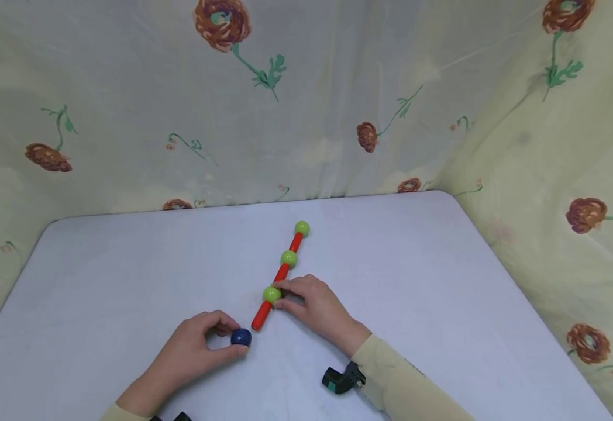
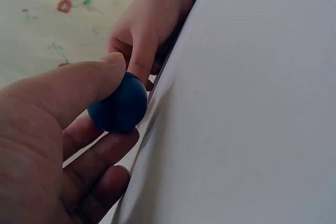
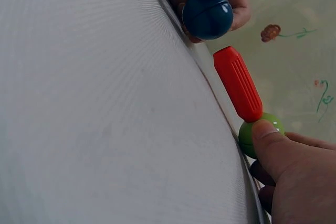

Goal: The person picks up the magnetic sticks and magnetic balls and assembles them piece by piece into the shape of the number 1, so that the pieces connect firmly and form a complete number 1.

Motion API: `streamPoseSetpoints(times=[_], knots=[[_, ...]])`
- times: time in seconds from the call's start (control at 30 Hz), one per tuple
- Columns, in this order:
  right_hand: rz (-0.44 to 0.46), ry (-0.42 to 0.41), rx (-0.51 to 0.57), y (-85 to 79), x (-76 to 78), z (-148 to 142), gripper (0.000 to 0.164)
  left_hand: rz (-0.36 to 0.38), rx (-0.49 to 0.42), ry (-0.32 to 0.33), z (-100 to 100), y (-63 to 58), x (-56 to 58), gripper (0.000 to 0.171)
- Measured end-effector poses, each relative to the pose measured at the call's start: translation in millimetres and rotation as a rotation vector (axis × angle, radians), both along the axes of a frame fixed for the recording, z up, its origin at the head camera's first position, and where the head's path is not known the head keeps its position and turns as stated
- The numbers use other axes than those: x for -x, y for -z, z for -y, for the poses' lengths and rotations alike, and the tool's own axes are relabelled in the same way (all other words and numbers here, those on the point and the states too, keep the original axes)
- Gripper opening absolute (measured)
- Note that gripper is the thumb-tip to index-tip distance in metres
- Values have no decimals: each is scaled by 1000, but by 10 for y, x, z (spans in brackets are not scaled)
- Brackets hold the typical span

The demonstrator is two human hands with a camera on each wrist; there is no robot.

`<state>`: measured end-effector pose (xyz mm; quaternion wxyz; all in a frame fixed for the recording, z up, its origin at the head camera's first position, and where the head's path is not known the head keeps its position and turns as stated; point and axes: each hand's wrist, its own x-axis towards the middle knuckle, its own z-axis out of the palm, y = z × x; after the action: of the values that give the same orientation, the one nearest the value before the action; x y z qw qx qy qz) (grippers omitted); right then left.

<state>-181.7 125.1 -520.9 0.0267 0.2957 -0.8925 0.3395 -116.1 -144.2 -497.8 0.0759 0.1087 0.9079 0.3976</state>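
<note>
A chain of green balls and red rods slants across the table in the head view. Its nearest green ball point(image 1: 272, 294) is pinched between thumb and fingers of my right hand point(image 1: 319, 310). From that ball a ribbed red rod point(image 3: 239, 85) points toward my left side, its near end free. My left hand point(image 1: 193, 351) holds a dark blue ball point(image 1: 241, 337) between thumb and fingers, just beside the rod's free end, with a small gap between them. In the left wrist view the blue ball point(image 2: 122, 104) hides part of my right hand point(image 2: 142, 35).
Farther up the chain are a middle green ball point(image 1: 288, 258) and an end green ball point(image 1: 302, 228). The white table point(image 1: 127, 263) has rounded far corners, with a flowered curtain point(image 1: 306, 117) hanging behind and at the sides. A black wrist device point(image 1: 342, 379) sits by my right sleeve.
</note>
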Motion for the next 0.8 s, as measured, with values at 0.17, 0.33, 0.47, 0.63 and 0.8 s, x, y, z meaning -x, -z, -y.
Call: streamPoseSetpoints(times=[0.17,0.33,0.47,0.63,0.8], knots=[[14,5,1,-20,-5,6,41,-10,13,-2,-24,0,-6,33],[1,2,5,-8,3,2,41,-10,39,-15,-55,-3,-7,32],[-8,3,4,-4,16,-3,41,-13,52,-22,-71,-4,-1,32],[-10,2,5,-4,26,1,40,-32,51,-20,-85,11,3,32],[1,0,6,1,6,1,40,-34,53,-16,-106,41,-20,31]])
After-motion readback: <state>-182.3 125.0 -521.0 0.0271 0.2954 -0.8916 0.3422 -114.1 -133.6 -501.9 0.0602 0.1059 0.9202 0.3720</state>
